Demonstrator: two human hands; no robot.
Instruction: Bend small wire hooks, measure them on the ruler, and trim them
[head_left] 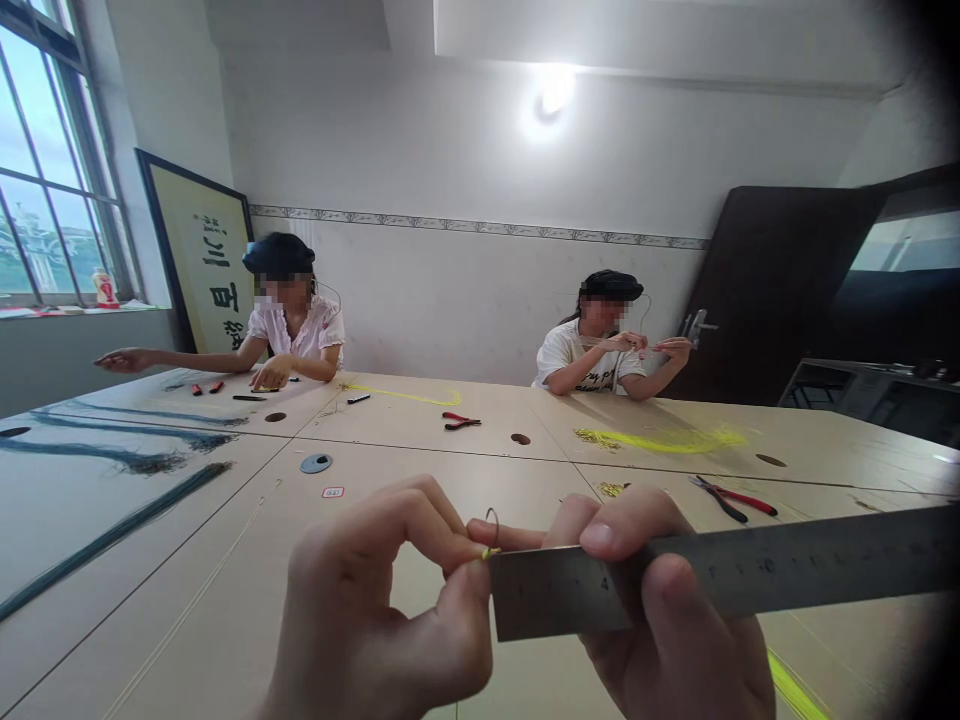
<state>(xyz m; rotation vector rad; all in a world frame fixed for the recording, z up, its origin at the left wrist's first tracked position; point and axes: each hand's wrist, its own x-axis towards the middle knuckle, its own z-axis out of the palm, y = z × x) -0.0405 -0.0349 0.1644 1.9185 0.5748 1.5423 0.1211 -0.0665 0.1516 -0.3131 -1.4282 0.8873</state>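
My right hand [667, 620] grips a steel ruler [787, 570] that runs off to the right, held level above the table. My left hand [382, 600] pinches the tip of a thin yellow wire [490, 551] against the ruler's left end. A small wire loop [492, 518] curls up just above that pinch, between the fingertips of both hands. Both hands are closed and close to the camera.
A wide beige table [247, 560] carries red-handled pliers [731, 497], a second pair of pliers [459, 421], yellow wire bundles [667, 440], dark blue wire bundles [112, 455] and a round grey cap [316, 463]. Two other people sit at the far side, handling wires. A window is at left.
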